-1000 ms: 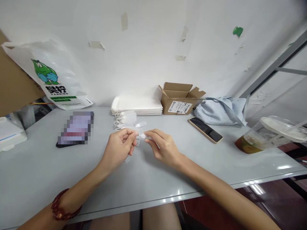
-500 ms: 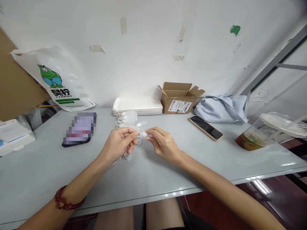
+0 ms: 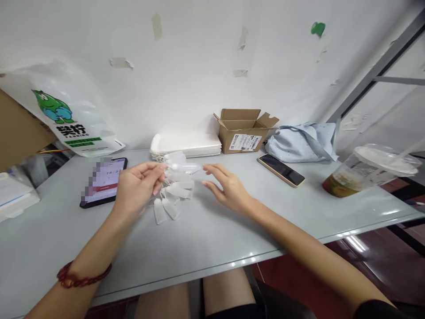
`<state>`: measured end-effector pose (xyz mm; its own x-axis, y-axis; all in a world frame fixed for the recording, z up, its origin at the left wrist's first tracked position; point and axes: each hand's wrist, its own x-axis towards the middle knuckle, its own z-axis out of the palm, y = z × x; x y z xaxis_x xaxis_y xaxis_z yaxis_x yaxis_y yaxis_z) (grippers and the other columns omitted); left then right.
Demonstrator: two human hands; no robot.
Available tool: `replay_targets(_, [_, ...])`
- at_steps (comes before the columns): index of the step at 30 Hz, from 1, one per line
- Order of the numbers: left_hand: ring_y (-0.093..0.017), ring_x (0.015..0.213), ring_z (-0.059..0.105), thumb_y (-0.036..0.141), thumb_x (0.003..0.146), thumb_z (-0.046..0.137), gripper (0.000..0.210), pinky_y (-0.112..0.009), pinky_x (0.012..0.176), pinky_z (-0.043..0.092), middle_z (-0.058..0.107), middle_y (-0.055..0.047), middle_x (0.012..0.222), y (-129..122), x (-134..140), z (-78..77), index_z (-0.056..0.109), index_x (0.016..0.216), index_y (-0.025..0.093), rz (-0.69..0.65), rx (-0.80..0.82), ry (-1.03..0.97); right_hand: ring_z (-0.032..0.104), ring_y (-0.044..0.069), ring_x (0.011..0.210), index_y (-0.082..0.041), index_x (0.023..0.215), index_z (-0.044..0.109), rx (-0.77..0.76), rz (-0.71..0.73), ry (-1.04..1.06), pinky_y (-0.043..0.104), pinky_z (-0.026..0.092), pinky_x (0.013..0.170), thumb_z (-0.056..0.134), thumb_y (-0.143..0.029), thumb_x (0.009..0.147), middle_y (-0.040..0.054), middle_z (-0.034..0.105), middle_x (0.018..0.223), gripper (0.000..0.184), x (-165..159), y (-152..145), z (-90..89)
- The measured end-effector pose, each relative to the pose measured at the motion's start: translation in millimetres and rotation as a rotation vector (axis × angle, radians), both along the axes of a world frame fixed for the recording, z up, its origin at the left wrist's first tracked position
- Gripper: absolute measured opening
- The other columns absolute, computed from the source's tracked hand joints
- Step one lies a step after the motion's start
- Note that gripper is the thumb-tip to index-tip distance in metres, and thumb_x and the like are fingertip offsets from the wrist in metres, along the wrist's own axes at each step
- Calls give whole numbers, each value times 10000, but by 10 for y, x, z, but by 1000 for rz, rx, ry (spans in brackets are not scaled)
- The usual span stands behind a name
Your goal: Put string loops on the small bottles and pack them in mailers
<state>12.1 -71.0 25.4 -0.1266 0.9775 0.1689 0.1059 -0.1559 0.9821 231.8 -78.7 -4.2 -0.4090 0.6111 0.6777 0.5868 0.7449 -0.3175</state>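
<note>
In the head view my left hand point(image 3: 139, 184) is closed in a pinch on the left end of a small clear plastic tube point(image 3: 183, 167), which points right just above the table. My right hand point(image 3: 229, 186) is apart from it on the right, with thumb and fingers spread and nothing between them. Under and beside the left fingertips, several flat translucent white pieces with thin string loops point(image 3: 179, 190) lie fanned out on the table. My left fingers hide some of their loops.
Behind lies a stack of white sheets or trays point(image 3: 186, 144) beside an open cardboard box point(image 3: 244, 133). A phone point(image 3: 280, 169), a pale blue cloth bag point(image 3: 302, 141) and a drink cup point(image 3: 345, 177) stand right. A lit phone point(image 3: 104, 181) and white plastic bag point(image 3: 73, 106) are left.
My hands have come apart: the left has moved left with the tube, and the right has let go and opened. The fanned pieces below now show, and the view has shifted slightly.
</note>
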Motion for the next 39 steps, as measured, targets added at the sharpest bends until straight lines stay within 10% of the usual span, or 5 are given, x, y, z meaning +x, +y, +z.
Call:
replay_targets(16, [-55,384,350,267,676,639,142,-206,387,258,520,40,527,209,-150,-122,645,743,141,194,9,-72,598,220,970,-160,1044,592,-24,-190,-29,376,477,848,454,-225,895,127,609,1071,213,255,427,-177])
replay_targets(30, [-71,432,402,299,690,633,198,-197,408,297,531,41,547,272,-190,-277,676,816,153,169,53,48,488,267,957,-84,993,612,22,-421,-769,349,292,730,366,-25,876,168,586,1026,279,-54,1332,196])
replay_targets(39, [-42,338,344,468,708,636,347,-188,334,173,537,25,559,212,-164,-57,562,818,147,130,-139,-206,460,257,895,-110,921,598,173,-441,-648,361,300,740,306,17,846,154,584,962,327,80,939,278])
